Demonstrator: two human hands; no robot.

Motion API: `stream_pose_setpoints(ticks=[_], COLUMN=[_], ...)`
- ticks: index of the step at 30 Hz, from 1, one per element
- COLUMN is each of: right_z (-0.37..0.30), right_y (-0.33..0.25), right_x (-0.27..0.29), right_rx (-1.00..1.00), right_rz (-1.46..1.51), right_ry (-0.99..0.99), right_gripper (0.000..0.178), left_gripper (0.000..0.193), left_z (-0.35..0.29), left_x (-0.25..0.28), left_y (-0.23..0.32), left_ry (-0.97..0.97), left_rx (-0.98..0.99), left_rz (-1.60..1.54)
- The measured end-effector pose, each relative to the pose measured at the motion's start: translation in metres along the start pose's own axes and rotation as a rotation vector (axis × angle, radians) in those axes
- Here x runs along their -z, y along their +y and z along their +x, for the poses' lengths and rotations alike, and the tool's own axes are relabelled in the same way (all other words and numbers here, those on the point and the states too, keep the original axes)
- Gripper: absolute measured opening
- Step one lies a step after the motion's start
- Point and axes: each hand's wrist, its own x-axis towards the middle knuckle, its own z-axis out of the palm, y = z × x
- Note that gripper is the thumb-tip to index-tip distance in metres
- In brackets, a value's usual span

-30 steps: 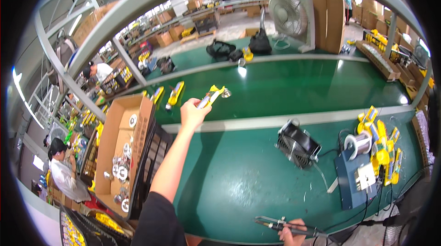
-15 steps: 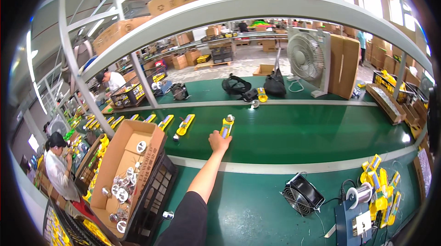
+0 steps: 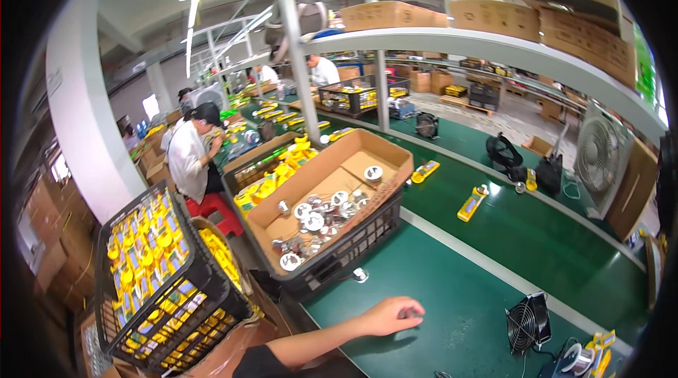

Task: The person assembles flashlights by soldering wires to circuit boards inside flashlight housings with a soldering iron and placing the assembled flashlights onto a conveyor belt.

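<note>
Left hand (image 3: pixel 393 316) is hovering above green bench (image 3: pixel 424 272); fingers (image 3: pixel 405 304) are hanging half-curled, leaving a narrow gap; nearest yellow piece (image 3: pixel 471 205) is lying on green belt (image 3: pixel 547 219), well beyond fingers, rightward; long axis is running diagonally, silver end (image 3: pixel 483 189) pointing away and rightward.

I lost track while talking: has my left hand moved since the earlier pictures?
Yes: your left hand has pulled back toward you, from beyond the pale rail to its near side, over the green table.
</note>
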Motion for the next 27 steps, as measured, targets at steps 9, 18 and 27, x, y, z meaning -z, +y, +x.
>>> stream_pose_setpoints(ticks=[9, 18, 27], right_z=[0.006, 0.031, 0.106], right_y=[0.005, -0.022, 0.002], right_x=[0.006, -0.079, -0.160], right_rx=[0.097, 0.110, 0.017], right_rz=[-0.022, 0.064, 0.321], right_ry=[-0.040, -0.071, -0.433], right_gripper=[0.014, 0.018, 0.015], left_gripper=[0.022, 0.021, 0.012], left_z=[-0.085, -0.080, -0.083], left_x=[0.041, 0.032, 0.026], left_y=[-0.020, -0.079, -0.084], left_ry=[0.254, 0.432, 0.537], left_rx=[-0.023, -0.088, -0.102], left_rz=[-0.097, -0.404, -0.152])
